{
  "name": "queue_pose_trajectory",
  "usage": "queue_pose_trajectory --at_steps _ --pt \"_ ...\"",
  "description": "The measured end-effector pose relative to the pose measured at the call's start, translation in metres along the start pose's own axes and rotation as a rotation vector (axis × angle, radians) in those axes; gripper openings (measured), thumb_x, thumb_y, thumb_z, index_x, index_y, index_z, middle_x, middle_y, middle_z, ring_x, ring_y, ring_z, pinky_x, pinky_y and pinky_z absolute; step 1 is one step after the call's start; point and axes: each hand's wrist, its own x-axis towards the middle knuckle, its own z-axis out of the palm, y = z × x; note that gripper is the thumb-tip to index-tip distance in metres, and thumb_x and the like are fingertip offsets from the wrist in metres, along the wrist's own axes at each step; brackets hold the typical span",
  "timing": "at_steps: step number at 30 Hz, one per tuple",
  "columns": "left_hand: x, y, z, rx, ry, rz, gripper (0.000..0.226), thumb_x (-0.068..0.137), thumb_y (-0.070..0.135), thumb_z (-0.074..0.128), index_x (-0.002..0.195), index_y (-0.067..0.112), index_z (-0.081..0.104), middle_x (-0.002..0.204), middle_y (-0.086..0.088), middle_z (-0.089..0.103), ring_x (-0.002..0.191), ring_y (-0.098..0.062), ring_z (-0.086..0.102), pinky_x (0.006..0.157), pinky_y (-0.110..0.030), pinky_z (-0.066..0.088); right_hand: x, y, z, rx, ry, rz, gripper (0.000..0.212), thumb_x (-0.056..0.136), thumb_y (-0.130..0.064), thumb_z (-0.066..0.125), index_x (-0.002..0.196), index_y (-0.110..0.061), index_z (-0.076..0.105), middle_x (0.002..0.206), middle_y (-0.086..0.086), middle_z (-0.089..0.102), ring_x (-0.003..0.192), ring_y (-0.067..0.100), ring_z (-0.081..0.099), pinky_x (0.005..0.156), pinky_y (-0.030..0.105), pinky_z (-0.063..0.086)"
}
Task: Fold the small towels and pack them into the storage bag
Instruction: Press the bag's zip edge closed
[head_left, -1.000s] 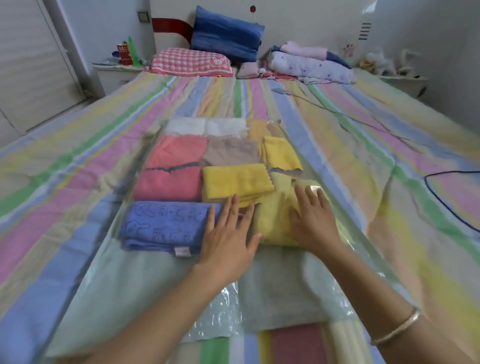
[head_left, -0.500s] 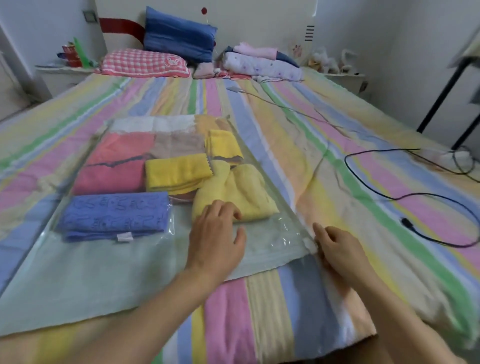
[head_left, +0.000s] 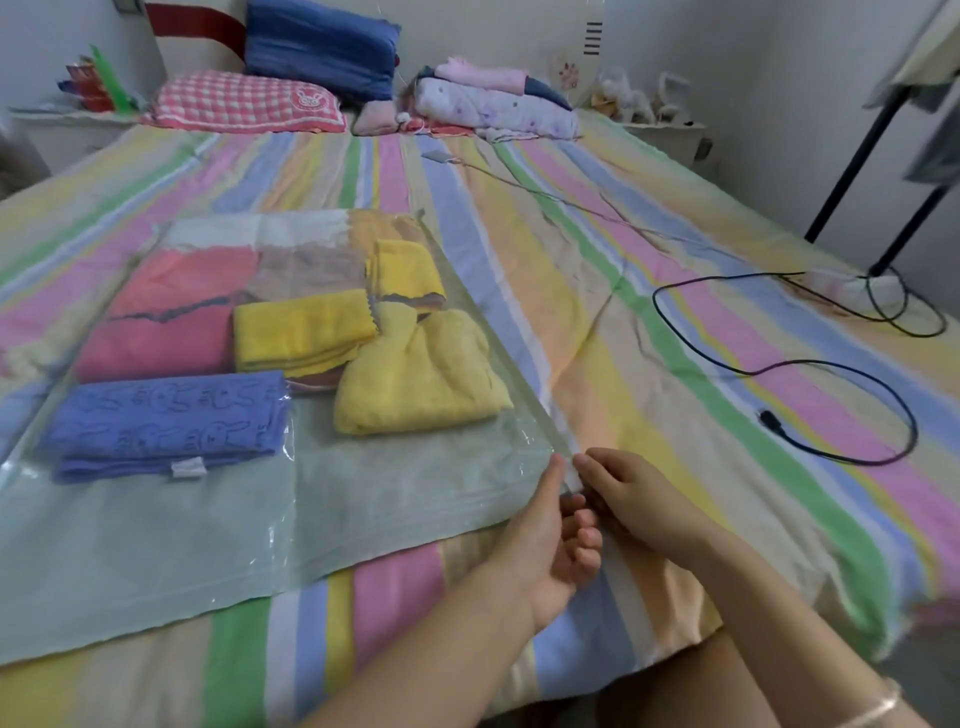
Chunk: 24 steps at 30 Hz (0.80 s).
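Clear plastic storage bag (head_left: 363, 499) lies flat on the bed (head_left: 649, 364), towels (head_left: 421, 374) inside; both hands pinch its near right corner, left hand (head_left: 550, 530) touching right hand (head_left: 628, 499), near edge running leftward from them

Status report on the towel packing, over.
Near right corner of storage bag pinched by left hand and right hand. Inside, folded towels. To the right, black cable, clear of it.
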Motion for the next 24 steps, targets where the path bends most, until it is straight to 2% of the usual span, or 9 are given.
queue_pose_trajectory --at_steps 2,5,9,13,17,21,24 --pt "0.005 -0.01 0.008 0.069 0.07 0.128 0.038 0.092 0.045 0.059 0.07 0.017 0.045 0.045 0.006 0.033 0.033 -0.004 0.031 0.03 -0.014 0.024 0.001 0.002 0.0 -0.032 -0.009 -0.032 0.038 0.1 -0.026 0.044 0.064 -0.013 0.044 0.055 -0.007 0.046 0.056 0.009 0.04 0.061 0.031 0.036" --pt "0.015 -0.02 0.012 0.123 0.16 0.281 0.037 0.095 0.036 0.057 0.067 0.013 0.048 0.046 0.005 0.035 0.034 -0.006 0.032 0.033 -0.016 0.025 0.0 0.003 -0.002 0.001 -0.035 -0.052 0.038 0.101 -0.026 0.043 0.066 -0.012 0.05 0.051 -0.01 0.051 0.054 0.008 0.044 0.061 0.028 0.039" --pt "0.021 -0.023 0.011 0.071 0.223 0.29 0.04 0.097 0.029 0.054 0.062 0.013 0.044 0.045 0.004 0.036 0.032 -0.008 0.03 0.033 -0.017 0.021 -0.001 0.005 0.003 0.031 -0.027 -0.063 0.038 0.101 -0.024 0.045 0.067 -0.006 0.051 0.052 -0.009 0.052 0.054 0.007 0.045 0.059 0.025 0.039" --pt "0.022 -0.023 0.01 0.031 0.24 0.301 0.037 0.097 0.023 0.054 0.062 0.012 0.047 0.042 0.003 0.037 0.03 -0.008 0.028 0.033 -0.015 0.018 -0.004 0.007 0.006 0.128 -0.02 -0.043 0.038 0.101 -0.023 0.045 0.065 -0.012 0.049 0.053 -0.008 0.054 0.053 0.007 0.047 0.057 0.022 0.038" --pt "0.018 -0.021 0.009 0.037 0.218 0.295 0.034 0.092 0.025 0.06 0.062 0.013 0.049 0.045 0.004 0.032 0.033 -0.008 0.026 0.036 -0.017 0.019 -0.004 0.005 0.004 0.255 -0.045 -0.012 0.038 0.101 -0.03 0.045 0.067 -0.012 0.048 0.062 0.007 0.05 0.06 0.018 0.042 0.061 0.031 0.035" --pt "0.017 -0.014 0.01 0.166 0.188 0.324 0.04 0.092 0.04 0.057 0.062 0.018 0.043 0.044 0.005 0.023 0.035 -0.009 0.022 0.036 -0.019 0.019 -0.005 -0.002 0.002 0.484 -0.102 0.092 0.037 0.102 -0.024 0.043 0.067 -0.012 0.043 0.057 0.002 0.033 0.048 0.011 0.026 0.044 0.021 0.025" --pt "0.024 -0.014 0.01 0.298 0.229 0.44 0.036 0.094 0.04 0.054 0.068 0.016 0.05 0.041 0.008 0.027 0.034 -0.008 0.026 0.036 -0.02 0.022 -0.006 -0.005 0.003 0.533 -0.12 0.08 0.036 0.102 -0.023 0.041 0.071 -0.006 0.047 0.058 0.002 0.029 0.045 0.009 0.023 0.039 0.019 0.021"
